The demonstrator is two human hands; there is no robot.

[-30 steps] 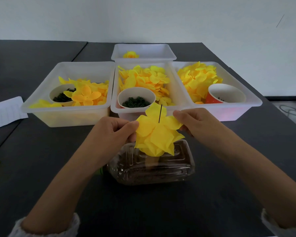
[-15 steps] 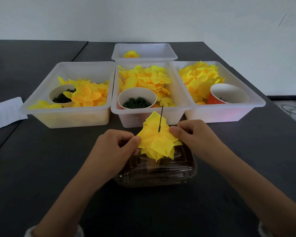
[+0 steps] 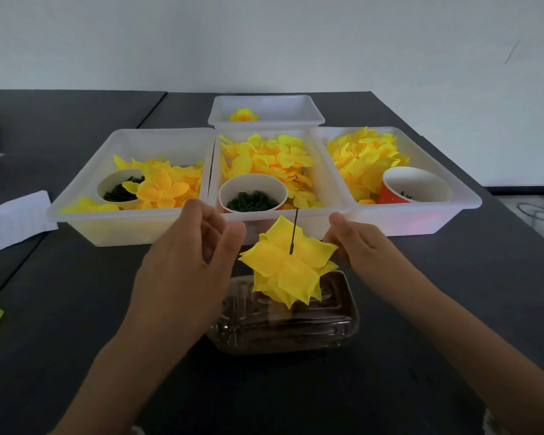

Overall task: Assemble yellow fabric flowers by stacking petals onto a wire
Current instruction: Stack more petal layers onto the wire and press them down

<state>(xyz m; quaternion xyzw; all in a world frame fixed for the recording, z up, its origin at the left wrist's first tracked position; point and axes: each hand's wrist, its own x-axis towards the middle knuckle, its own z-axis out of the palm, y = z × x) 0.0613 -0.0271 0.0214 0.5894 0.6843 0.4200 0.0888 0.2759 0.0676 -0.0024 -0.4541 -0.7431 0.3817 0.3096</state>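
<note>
The left hand (image 3: pixel 182 262) has let go of the flower since half a sec ago; it now stands apart from the petals, fingers loosely curled and holding nothing, and it has lifted a bit toward the trays; I judge the layer just pushed down is seated, so the next thing is prob. a new petal or a green ring from a cup.

The flower (image 3: pixel 288 271) is in the middle, over the clear plastic box (image 3: pixel 283 328); several layers of thin, soft yellow fabric, pointed tips drooping downward; the wire (image 3: pixel 294 230) is thin, dark and straight, and sticks up out of the centre, w/ a small dark sleeve at its base.

The right hand (image 3: pixel 355 243) touches the right edge of the flower; fingers curled there, it seems to pinch a petal, but the contact itself is partly hidden.

Behind: three white plastic trays (image 3: pixel 132 229) w/ loose yellow petals, smooth and matt; the paper cup (image 3: pixel 253 193) in the middle tray holds small green rings; a smaller tray at the back holds one finished flower.
</note>
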